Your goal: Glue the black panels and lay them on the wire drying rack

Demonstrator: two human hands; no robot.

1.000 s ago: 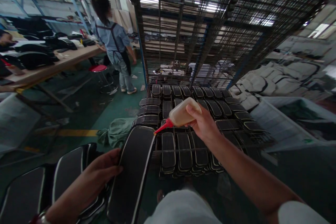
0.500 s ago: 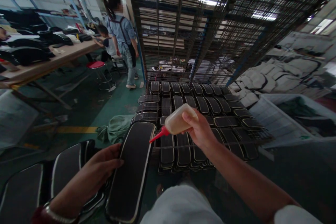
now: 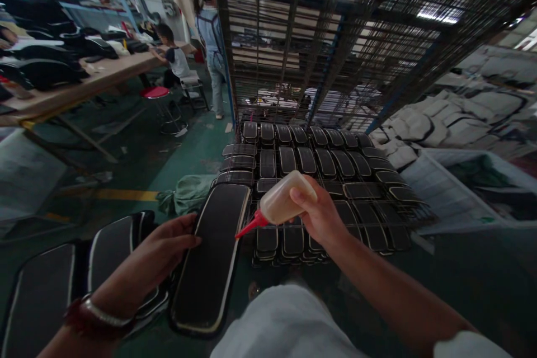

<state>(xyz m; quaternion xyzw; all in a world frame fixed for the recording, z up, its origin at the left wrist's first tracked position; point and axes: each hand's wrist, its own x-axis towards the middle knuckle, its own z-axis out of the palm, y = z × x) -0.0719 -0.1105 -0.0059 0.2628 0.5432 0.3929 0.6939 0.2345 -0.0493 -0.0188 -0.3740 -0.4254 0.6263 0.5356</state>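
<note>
My right hand (image 3: 316,210) is closed around a translucent squeeze bottle (image 3: 285,197) with a red nozzle. The bottle tilts down to the left, and its nozzle tip is at the right edge of a long black panel (image 3: 210,260) with rounded corners and a pale rim. My left hand (image 3: 170,249) grips this panel by its left edge, thumb on the face and the other fingers partly hidden at the side. More black pale-rimmed panels (image 3: 111,251) lie stacked to the left, below my left forearm.
A wire rack (image 3: 335,28) rises in front, with rows of similar panels (image 3: 287,159) at its base. A white bin (image 3: 436,190) stands right, a green cloth (image 3: 187,193) lies on the floor. Further back are a worktable (image 3: 109,75), a red stool (image 3: 154,92) and two people.
The nozzle tip has moved a little down along the panel's right edge. Both hands keep their hold. In the background, the standing person has walked farther away, toward the rack.
</note>
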